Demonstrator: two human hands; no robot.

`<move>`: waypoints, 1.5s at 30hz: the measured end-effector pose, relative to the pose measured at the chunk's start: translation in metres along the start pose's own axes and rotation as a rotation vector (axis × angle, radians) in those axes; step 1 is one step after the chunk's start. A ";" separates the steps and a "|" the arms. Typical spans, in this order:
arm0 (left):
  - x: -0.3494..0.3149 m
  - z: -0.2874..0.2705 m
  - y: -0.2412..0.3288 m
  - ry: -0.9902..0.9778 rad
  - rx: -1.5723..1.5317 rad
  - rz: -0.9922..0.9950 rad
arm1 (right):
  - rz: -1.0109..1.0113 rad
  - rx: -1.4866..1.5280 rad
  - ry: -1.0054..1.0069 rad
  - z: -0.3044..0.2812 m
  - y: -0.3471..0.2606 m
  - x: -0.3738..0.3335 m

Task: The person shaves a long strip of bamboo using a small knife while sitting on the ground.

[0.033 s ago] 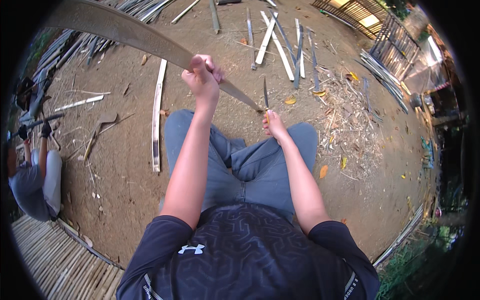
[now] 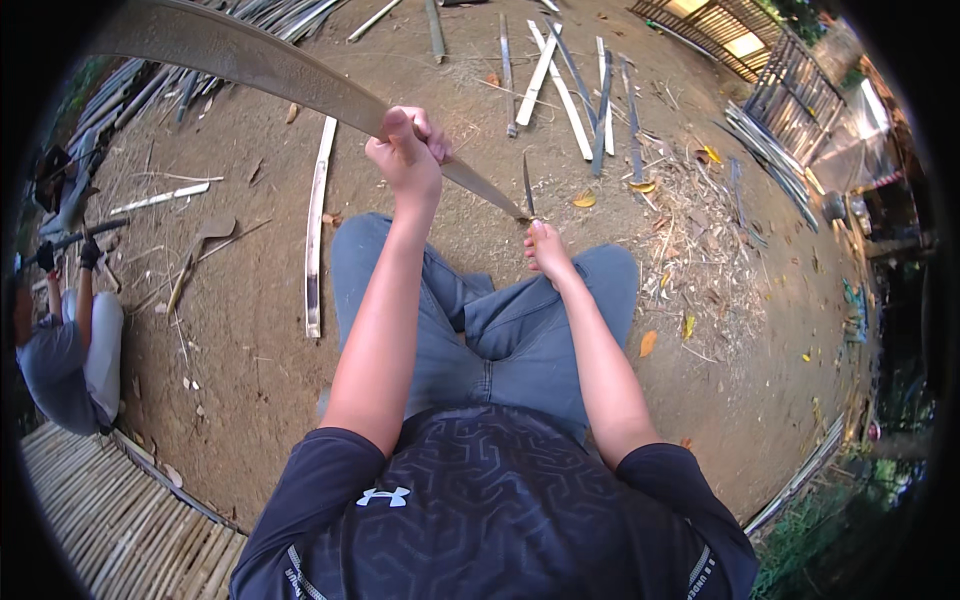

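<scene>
My left hand (image 2: pixel 408 165) is closed round a long, flat brown bamboo strip (image 2: pixel 285 80), its thumb lying along the upper face. The strip slants from the upper left down to a narrow end beside my right hand (image 2: pixel 546 250). That hand is closed on the handle of a knife (image 2: pixel 528 187), whose slim dark blade points away from me. Where blade and handle meet, the knife is at the strip's tip; whether the edge touches it, I cannot tell. Most of the handle is hidden by my fingers. Both hands are above my bent legs in grey trousers.
A pale split bamboo length (image 2: pixel 318 230) lies left of my knees, near a long-handled tool (image 2: pixel 190 262). Several strips (image 2: pixel 565 95) and a heap of shavings (image 2: pixel 700 235) are ahead and right. At far left a person (image 2: pixel 65 360) in dark gloves sits by a bamboo-slat platform (image 2: pixel 130 520).
My right hand and the knife have shifted slightly, bringing the blade's base closer to the strip's tip. The left hand keeps its hold on the strip.
</scene>
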State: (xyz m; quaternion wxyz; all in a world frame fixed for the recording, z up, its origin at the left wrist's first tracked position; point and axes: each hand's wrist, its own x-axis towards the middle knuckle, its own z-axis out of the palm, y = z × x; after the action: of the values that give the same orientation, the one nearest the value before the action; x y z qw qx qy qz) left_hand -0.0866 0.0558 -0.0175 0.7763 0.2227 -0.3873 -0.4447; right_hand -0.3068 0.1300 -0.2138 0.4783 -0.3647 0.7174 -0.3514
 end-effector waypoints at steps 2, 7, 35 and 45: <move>-0.004 0.000 0.004 0.032 -0.010 0.000 | -0.122 -0.087 0.025 0.013 0.014 -0.001; 0.005 -0.022 0.014 0.067 0.130 -0.005 | -0.444 -0.306 0.210 0.065 -0.014 -0.017; 0.040 -0.038 0.000 -0.166 0.021 -0.174 | -0.132 -0.415 -0.180 0.029 -0.089 -0.038; 0.047 -0.063 0.001 0.071 0.024 -0.187 | -0.321 -0.569 -0.083 0.055 -0.093 -0.040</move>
State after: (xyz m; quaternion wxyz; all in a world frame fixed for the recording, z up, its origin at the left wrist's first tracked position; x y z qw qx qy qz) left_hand -0.0218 0.0162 -0.0355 0.7420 0.2827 -0.3424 -0.5023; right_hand -0.2269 0.1108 -0.1332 0.3245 -0.6062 0.7001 -0.1926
